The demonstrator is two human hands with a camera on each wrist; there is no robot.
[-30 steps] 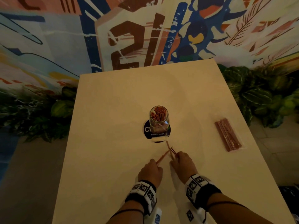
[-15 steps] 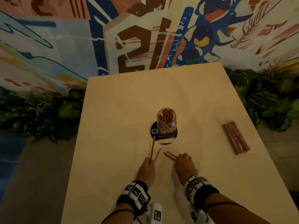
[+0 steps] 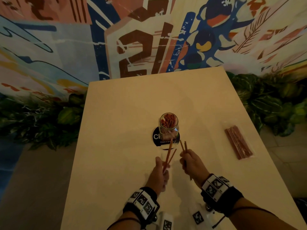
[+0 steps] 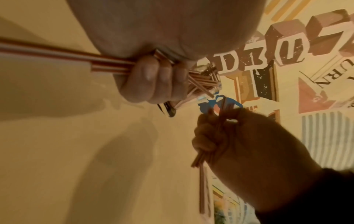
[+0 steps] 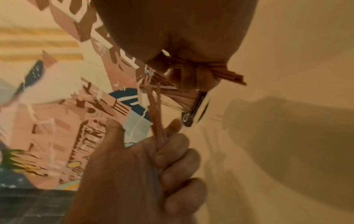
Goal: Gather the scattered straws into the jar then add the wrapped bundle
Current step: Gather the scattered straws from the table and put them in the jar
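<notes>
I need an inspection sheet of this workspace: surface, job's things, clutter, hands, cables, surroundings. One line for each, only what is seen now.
Surface: beige table, a round dark coaster near its middle.
Job's things: glass jar upright on the coaster, many straws inside; wrapped bundle flat on the table to the right of the jar; no loose straws seen on the table.
Clutter: nothing seen.
Hands: left hand grips a few straws; right hand grips a few more; both near the jar.
Cables: thin dark cords along both forearms.
Surroundings: painted mural behind the table, green plants on both sides.
</notes>
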